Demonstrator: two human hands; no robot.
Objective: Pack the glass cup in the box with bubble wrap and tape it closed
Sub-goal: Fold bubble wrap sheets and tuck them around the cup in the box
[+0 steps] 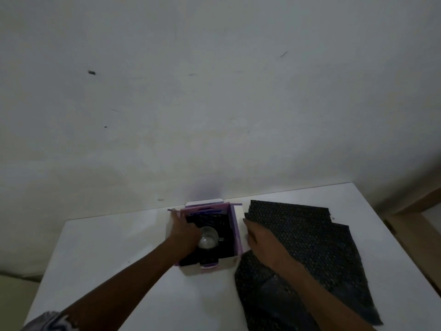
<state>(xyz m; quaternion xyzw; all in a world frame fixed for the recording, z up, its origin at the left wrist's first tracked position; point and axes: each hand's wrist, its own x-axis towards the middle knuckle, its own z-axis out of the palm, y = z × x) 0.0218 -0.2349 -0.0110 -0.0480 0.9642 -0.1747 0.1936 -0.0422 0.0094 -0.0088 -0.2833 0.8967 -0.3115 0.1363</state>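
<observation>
Glass cup (pixel 208 238) is sitting upright in box (pixel 235 225), handle pointing right; left hand (pixel 185 231) is cupping it, right hand (pixel 261 237) is lying flat, fingers open, on bubble wrap (pixel 310 249).

Bare table (pixel 100 247) lies open at nine o'clock of the box (pixel 235 225); at three o'clock black bubble wrap (pixel 317 247) covers the top; a wall (pixel 214 103) blocks twelve
</observation>
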